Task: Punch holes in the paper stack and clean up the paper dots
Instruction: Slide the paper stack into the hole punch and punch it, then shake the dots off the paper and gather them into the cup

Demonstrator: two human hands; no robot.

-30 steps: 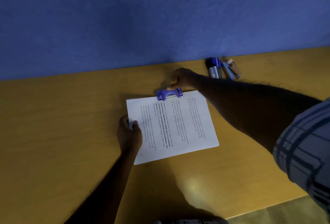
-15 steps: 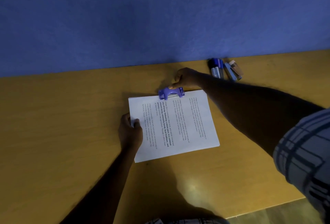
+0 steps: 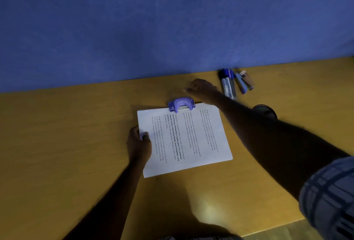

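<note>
Right hand (image 3: 201, 87) raised beyond punch (image 3: 181, 104)

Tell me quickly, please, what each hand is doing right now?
Left hand: closed on the paper stack edge.
Right hand: open, empty, lifted clear behind the hole punch.

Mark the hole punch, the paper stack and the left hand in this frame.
hole punch (image 3: 181, 104), head view, on its purple top handle.
paper stack (image 3: 210, 149), head view, on the top sheet's blank right margin.
left hand (image 3: 140, 145), head view, on the back of the hand.
</note>
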